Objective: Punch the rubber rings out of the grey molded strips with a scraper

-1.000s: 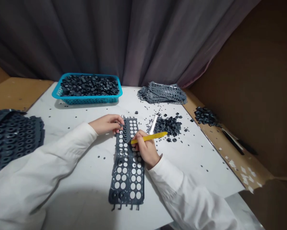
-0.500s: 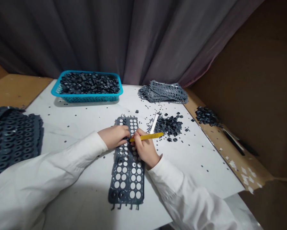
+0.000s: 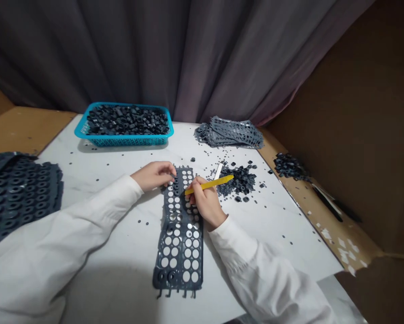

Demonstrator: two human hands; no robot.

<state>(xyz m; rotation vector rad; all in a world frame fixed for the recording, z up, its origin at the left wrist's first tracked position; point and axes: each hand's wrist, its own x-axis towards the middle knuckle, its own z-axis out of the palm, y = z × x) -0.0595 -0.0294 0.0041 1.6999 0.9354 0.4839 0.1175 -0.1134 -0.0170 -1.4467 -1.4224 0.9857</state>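
A dark rubber sheet (image 3: 179, 265) with rows of round holes lies lengthwise in front of me; a few ring-shaped pieces still sit in it, two at its near left corner. My right hand (image 3: 206, 204) rests over its right side, closed around a slim yellow tool (image 3: 215, 182) whose free end points right. At the sheet's upper left edge is my left hand (image 3: 154, 174), thumb and fingers pinched together. Something small and dark may show at those fingertips, but I cannot make it out.
A blue basket (image 3: 127, 141) full of dark pieces stands at the back. Punched sheets (image 3: 237, 132) are stacked back right, near a loose pile of pieces (image 3: 242, 178) and a white strip (image 3: 218, 171). Thick ringed sheets (image 3: 22, 198) lie left. Black-handled tools (image 3: 326, 202) lie on cardboard.
My left hand has moved up and left, off the middle of the sheet to its edge. The yellow tool has tilted, its free end higher. My right hand has shifted slightly.
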